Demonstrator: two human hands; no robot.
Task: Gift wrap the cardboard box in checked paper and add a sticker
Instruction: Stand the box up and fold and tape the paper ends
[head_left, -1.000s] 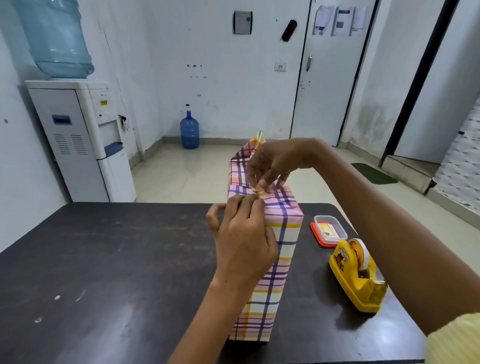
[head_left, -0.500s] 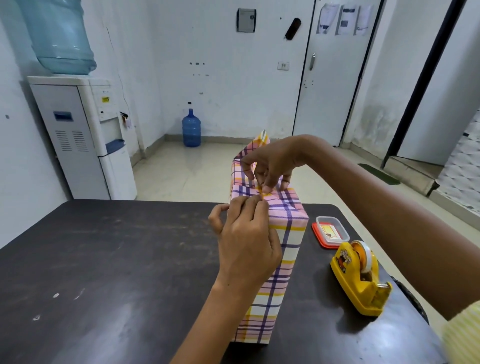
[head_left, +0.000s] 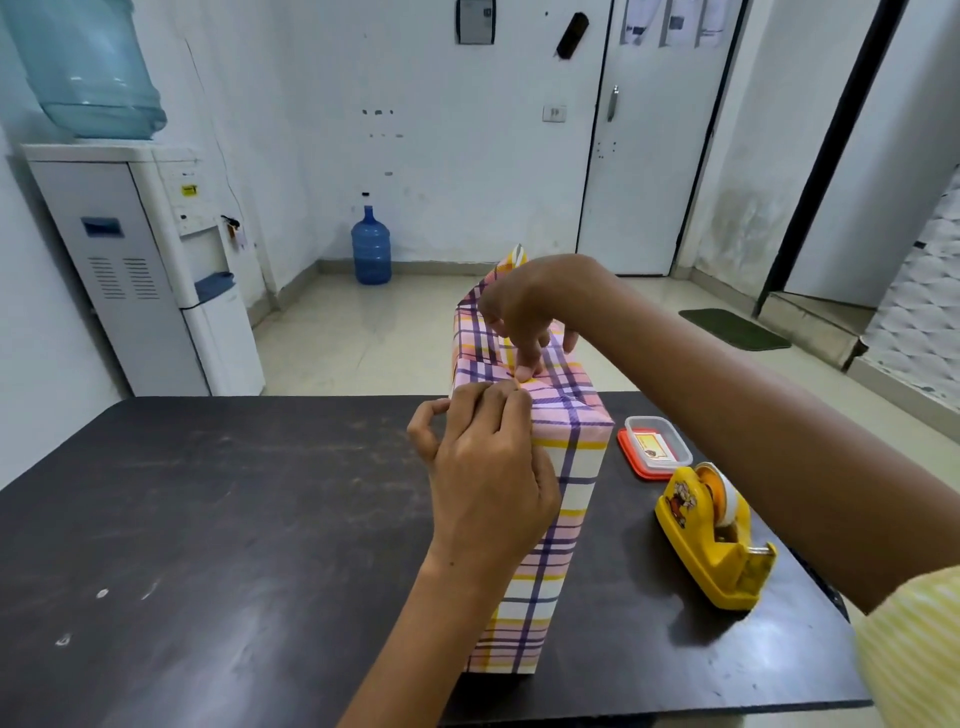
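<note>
The cardboard box (head_left: 561, 519) stands upright on the dark table (head_left: 208, 519), covered in pink, yellow and purple checked paper. At its top the paper is folded in, and a far flap (head_left: 475, 322) still stands up. My left hand (head_left: 488, 467) curls its fingers over the near top edge and holds the folded paper there, thumb apart on the left. My right hand (head_left: 524, 312) reaches over from the right and presses fingertips down onto the fold on top. No sticker is visible on the box.
A yellow tape dispenser (head_left: 711, 535) sits right of the box, near the table's right edge. Behind it lies a small clear container with a red base (head_left: 654, 447). A water dispenser (head_left: 145, 260) stands beyond the table's far left corner.
My right hand has lifted its wrist and now points its fingertips down onto the top fold. My left hand stays at the near top edge. The box has not moved.
</note>
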